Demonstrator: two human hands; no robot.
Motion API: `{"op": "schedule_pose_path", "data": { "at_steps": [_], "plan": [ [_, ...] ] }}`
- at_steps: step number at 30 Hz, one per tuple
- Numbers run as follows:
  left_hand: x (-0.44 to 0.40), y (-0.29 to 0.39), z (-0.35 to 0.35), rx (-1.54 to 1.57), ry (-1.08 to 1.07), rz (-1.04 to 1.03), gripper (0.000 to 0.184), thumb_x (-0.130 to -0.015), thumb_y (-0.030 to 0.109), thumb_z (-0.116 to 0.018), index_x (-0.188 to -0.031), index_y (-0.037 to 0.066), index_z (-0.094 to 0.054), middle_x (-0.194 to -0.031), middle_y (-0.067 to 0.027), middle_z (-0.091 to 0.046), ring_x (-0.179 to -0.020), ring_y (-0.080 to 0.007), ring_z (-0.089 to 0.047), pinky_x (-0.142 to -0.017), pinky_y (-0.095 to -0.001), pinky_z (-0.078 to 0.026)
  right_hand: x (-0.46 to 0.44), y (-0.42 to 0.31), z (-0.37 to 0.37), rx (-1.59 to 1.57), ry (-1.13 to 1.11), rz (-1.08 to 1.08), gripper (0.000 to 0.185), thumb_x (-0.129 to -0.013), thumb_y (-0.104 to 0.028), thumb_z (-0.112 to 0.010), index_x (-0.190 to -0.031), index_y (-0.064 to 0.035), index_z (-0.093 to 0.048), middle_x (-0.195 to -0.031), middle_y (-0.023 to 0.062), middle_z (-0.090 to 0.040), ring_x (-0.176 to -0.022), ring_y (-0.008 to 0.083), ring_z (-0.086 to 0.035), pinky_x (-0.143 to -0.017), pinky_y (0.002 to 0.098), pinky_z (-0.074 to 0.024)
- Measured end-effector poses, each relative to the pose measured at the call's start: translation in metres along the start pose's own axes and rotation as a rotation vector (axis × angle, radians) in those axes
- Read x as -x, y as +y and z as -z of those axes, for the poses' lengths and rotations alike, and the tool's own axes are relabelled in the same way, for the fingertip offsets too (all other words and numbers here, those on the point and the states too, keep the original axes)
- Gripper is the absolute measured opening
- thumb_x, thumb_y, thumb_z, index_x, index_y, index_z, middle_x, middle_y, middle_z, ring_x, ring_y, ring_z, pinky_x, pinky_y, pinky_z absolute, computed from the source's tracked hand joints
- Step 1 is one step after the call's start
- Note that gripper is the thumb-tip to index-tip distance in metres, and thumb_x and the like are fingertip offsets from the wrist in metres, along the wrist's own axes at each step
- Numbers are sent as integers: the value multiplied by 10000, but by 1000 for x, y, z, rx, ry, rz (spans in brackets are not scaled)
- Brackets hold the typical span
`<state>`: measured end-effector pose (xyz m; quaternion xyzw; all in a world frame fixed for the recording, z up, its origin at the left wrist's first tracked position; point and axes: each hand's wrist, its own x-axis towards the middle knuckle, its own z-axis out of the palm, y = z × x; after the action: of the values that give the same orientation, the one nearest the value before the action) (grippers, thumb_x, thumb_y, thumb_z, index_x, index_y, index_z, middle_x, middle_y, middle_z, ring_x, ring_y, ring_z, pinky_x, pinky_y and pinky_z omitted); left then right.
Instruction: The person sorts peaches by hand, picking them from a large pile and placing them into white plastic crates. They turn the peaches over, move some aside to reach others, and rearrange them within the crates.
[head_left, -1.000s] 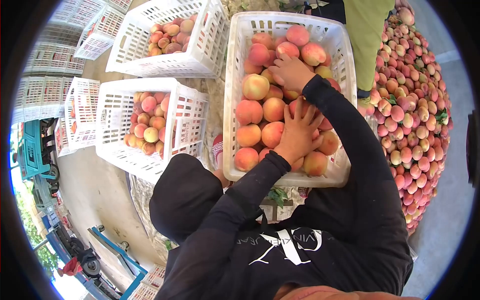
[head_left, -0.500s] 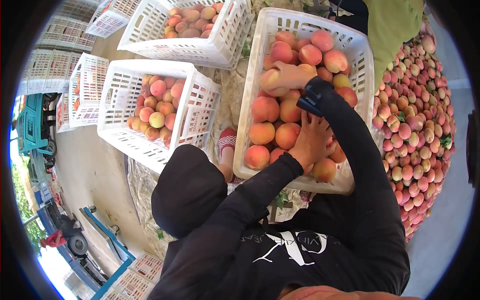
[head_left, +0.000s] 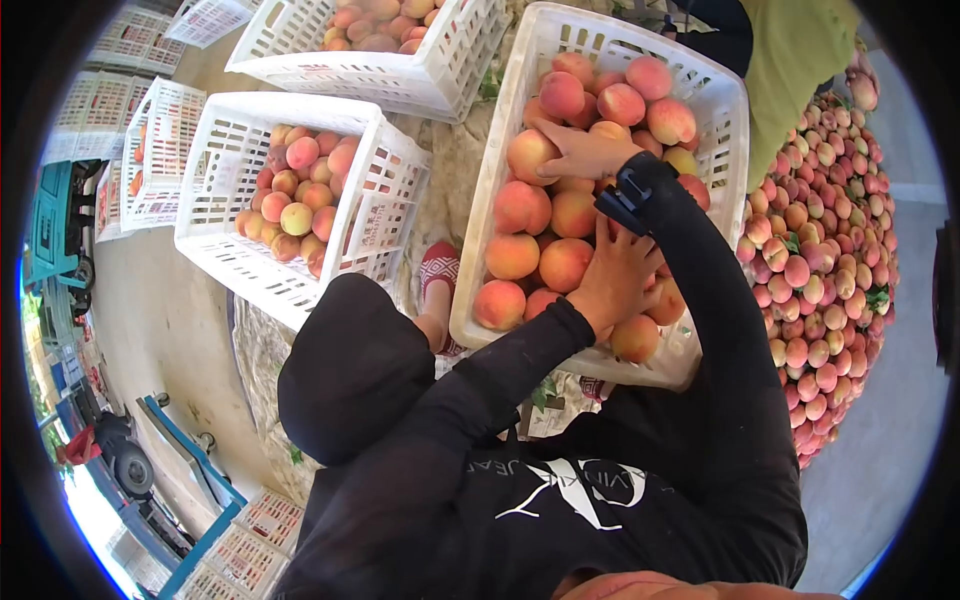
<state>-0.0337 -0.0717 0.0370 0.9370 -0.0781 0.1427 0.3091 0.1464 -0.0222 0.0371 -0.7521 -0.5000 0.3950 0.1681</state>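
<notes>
A white plastic crate (head_left: 468, 290) full of red and yellow peaches lies in front of my body. My right hand (head_left: 590, 155), with a black band at the wrist, reaches across the crate; its fingers and thumb are round a peach (head_left: 530, 157) at the crate's left side. Below it, my left hand (head_left: 615, 280) rests palm down on peaches near the crate's lower middle, fingers spread and nothing gripped. Part of the fruit under both hands is hidden.
Two white crates of peaches (head_left: 300, 195) (head_left: 385, 25) stand at left. A large peach heap (head_left: 820, 270) lies at right. Beside the crate's top right is a person in green (head_left: 800, 70). A patterned sock (head_left: 438, 268) shows near the crate's left edge. Stacked crates stand farther left.
My right hand has moved from the crate's upper middle toward its left side and closed round a peach. My left hand stays on the fruit. The view has shifted.
</notes>
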Motion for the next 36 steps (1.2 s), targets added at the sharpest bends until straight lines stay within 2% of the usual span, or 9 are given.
{"op": "schedule_pose_path", "data": {
  "at_steps": [1, 5, 9, 13, 15, 19, 22, 30, 36],
  "plan": [
    [0, -1, -2, -6, 1, 7, 429, -715, 316, -694, -1092, 111, -674, -1258, -108, -538, -1262, -390, -402, -1069, -723, -204, 4, 0, -1, -29, -12, -14, 865, -867, -396, -644, -1545, -69, -217, -1415, 298, -457, -1282, 378, -497, -1066, 362, -388],
    [-3, 2, 1, -56, 1, -3, 476, -705, 333, -696, -1130, 123, -661, -1246, -89, -539, -1250, -381, -421, -1062, -747, -190, 12, -8, -27, 172, 573, 29, 842, -833, -384, -643, -1482, -27, -245, -1212, 310, -598, -1133, 400, -593, -935, 430, -475],
    [0, 2, 2, -91, -34, 7, 568, -717, 365, -718, -1221, 123, -624, -1359, -122, -469, -1306, -396, -351, -1041, -671, -269, 53, -3, 26, -168, 467, -69, 461, -947, -249, -548, -1362, -49, -528, -1196, 205, -655, -1109, 309, -639, -957, 355, -483],
    [-3, 2, 3, -124, -7, -26, 615, -716, 386, -721, -1272, 150, -602, -1387, -123, -448, -1352, -433, -300, -1009, -669, -289, 90, 30, 40, -13, 578, -236, 469, -938, -266, -559, -1358, -59, -533, -1121, 197, -683, -1047, 295, -661, -904, 376, -509],
    [-4, 3, 5, -133, -17, -29, 625, -719, 389, -720, -1285, 156, -596, -1392, -125, -444, -1356, -434, -297, -1012, -672, -288, 77, 42, 20, 46, 407, -259, 482, -925, -301, -581, -1345, -67, -540, -1144, 213, -668, -1044, 303, -659, -860, 383, -527],
    [-2, 3, 3, -118, -4, -16, 632, -729, 394, -717, -1307, 173, -588, -1399, -127, -438, -1369, -439, -281, -1018, -683, -277, 54, 59, 18, -275, 378, -105, 520, -902, -303, -664, -1329, -38, -532, -1132, 175, -661, -1006, 258, -654, -814, 338, -533],
    [-3, 2, 4, -126, -65, -3, 625, -735, 392, -715, -1309, 178, -588, -1409, -128, -431, -1376, -444, -273, -1017, -694, -275, 45, 67, 19, -630, 247, -230, 515, -916, -295, -670, -1314, 1, -533, -1127, 127, -652, -951, 209, -635, -770, 303, -531],
    [-1, -2, -3, -118, -54, -9, 614, -736, 396, -709, -1296, 172, -596, -1444, -140, -401, -1384, -459, -258, -1015, -728, -268, 77, 20, 10, -531, 84, -312, 767, -883, -420, -687, -1458, -14, -382, -1286, 166, -553, -952, 172, -590, -697, 281, -506],
    [0, -1, 2, -138, -67, -23, 618, -757, 431, -702, -1309, 176, -591, -1451, -154, -398, -1393, -464, -248, -1010, -728, -277, 82, 24, 4, -330, 171, 13, 708, -952, -332, -593, -1539, -104, -269, -1498, 211, -386, -1156, 195, -543, -886, 274, -482]
  ]
}}
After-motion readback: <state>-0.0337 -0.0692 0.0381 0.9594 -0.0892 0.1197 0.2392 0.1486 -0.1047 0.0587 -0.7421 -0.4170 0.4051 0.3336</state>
